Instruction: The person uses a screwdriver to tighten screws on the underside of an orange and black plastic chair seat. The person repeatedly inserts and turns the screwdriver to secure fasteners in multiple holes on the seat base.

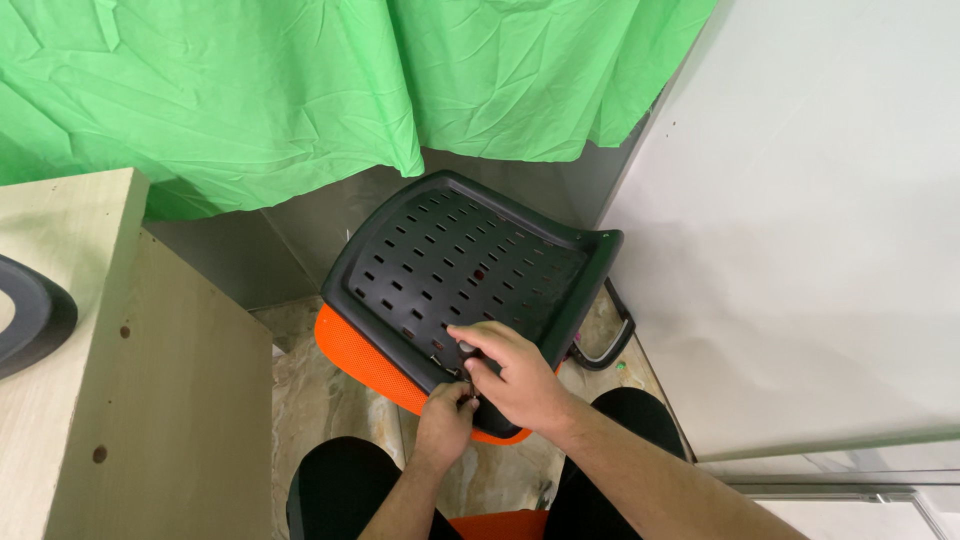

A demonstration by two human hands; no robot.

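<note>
A black perforated plastic chair shell (pixel 470 260) lies on the floor over an orange mesh cushion (pixel 355 350). Both my hands work at its near edge. My right hand (pixel 515 375) rests on the shell with fingers pinched around a small metal part (pixel 462 350). Just below, my left hand (pixel 448 412) pinches at the same spot, touching the edge of the shell; what it grips is too small to tell. My knees in black trousers (pixel 345 485) frame the bottom.
A pale wooden cabinet (pixel 150 400) stands at the left with a dark round object (pixel 30 315) on top. Green cloth (pixel 300 90) hangs behind. A white wall panel (pixel 800 230) rises at the right. A black armrest loop (pixel 612 340) lies beside the shell.
</note>
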